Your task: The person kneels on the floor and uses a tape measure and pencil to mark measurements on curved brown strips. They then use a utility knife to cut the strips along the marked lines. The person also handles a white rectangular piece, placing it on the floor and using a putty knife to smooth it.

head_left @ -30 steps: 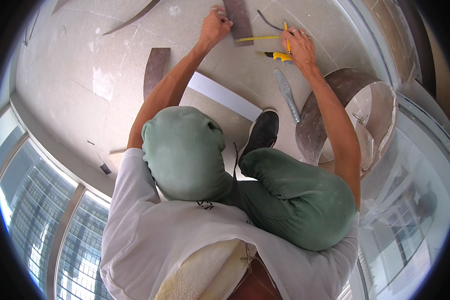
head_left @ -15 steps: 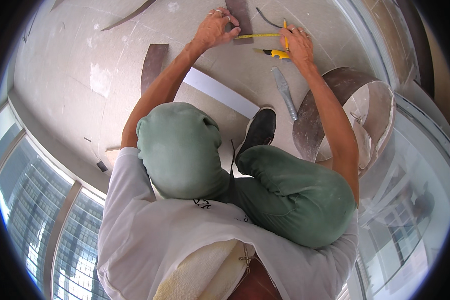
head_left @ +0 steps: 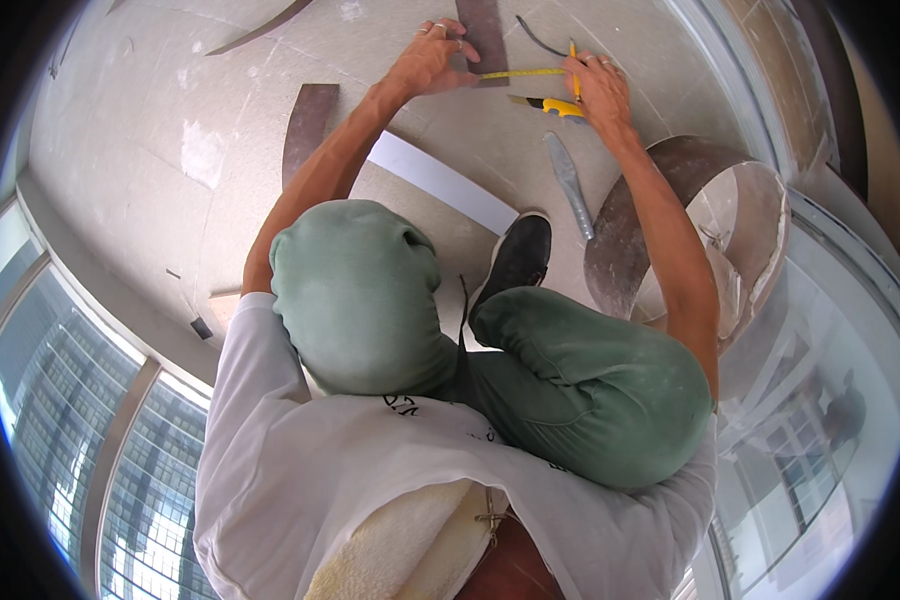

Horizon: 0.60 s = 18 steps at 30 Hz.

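Yellow tape blade [head_left: 525, 73] overlaps brown strip [head_left: 484, 38]. Right hand [head_left: 601, 90] grips pencil [head_left: 575, 72]. Left hand [head_left: 432, 64], fingers parted beside strip: cannot tell hold

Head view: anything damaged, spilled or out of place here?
Yes. A ragged pale patch stands out against the duller floor tiles at left; spill or wear, I cannot tell. The yellow utility knife lies with its blade apparently exposed beside the right hand. The coiled brown strip has a rough, pale edge.
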Motion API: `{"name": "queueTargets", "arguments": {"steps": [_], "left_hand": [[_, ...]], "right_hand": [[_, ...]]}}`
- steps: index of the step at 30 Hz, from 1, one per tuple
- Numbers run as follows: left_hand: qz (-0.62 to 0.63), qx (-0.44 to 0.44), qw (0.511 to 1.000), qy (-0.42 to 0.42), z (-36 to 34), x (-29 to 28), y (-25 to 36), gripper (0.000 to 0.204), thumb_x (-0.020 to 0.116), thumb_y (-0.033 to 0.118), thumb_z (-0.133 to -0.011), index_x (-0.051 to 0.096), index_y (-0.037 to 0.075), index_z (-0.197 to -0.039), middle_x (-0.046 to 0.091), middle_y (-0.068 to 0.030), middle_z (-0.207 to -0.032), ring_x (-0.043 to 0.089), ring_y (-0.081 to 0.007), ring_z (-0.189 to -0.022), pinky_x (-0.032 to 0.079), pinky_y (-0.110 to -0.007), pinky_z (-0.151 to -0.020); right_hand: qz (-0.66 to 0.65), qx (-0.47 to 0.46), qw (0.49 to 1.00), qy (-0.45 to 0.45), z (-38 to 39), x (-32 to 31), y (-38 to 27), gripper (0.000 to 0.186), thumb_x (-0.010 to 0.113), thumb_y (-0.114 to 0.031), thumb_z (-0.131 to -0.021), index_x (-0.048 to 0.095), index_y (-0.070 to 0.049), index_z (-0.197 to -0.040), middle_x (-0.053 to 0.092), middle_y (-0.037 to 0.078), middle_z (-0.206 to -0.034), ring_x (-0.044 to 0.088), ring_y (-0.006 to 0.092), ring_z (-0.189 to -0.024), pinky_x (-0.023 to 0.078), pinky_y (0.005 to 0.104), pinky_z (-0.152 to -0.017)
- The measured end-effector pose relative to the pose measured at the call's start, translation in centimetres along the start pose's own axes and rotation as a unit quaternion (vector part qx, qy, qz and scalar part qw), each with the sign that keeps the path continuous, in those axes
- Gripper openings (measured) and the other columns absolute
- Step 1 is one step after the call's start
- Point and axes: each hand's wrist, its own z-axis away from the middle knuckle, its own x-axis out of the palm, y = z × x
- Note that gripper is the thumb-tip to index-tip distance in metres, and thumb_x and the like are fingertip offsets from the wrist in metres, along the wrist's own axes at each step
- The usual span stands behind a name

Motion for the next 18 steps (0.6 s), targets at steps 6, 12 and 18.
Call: {"name": "queueTargets", "arguments": {"steps": [6, 12, 18], "left_hand": [[-0.007, 0.024, 0.999, 0.02, 0.4, 0.1, 0.0, 0.014, 0.082, 0.023, -0.078, 0.079, 0.019, -0.091, 0.056, -0.0099, -0.135, 0.051, -0.0349, -0.121, 0.042, -0.045, -0.108], [-0.036, 0.028, 0.998, 0.042, 0.7, 0.7, 0.5, 0.014, 0.083, 0.026, -0.08, 0.078, 0.018, -0.09, 0.057, -0.0075, -0.135, 0.051, -0.0349, -0.118, 0.047, -0.045, -0.1], [-0.055, 0.027, 0.997, 0.048, 0.8, 0.7, 0.7, 0.016, 0.082, 0.028, -0.082, 0.078, 0.017, -0.092, 0.056, -0.0061, -0.137, 0.051, -0.0354, -0.117, 0.048, -0.044, -0.1]], "right_hand": [[-0.017, 0.013, 1.0, -0.007, -0.1, -0.4, 0.0, 0.016, 0.067, -0.019, -0.091, 0.068, -0.014, -0.106, 0.066, 0.007, -0.105, 0.062, 0.0291, -0.102, 0.05, 0.0457, -0.088], [-0.003, -0.009, 1.0, 0.028, 0.3, -0.5, 0.3, 0.015, 0.067, -0.022, -0.09, 0.069, -0.012, -0.101, 0.067, 0.009, -0.094, 0.064, 0.0295, -0.095, 0.05, 0.0457, -0.083], [-0.017, -0.019, 0.999, 0.024, -0.2, -0.7, 0.5, 0.015, 0.064, -0.023, -0.093, 0.071, -0.013, -0.102, 0.068, 0.01, -0.091, 0.065, 0.0308, -0.092, 0.049, 0.046, -0.083]]}}
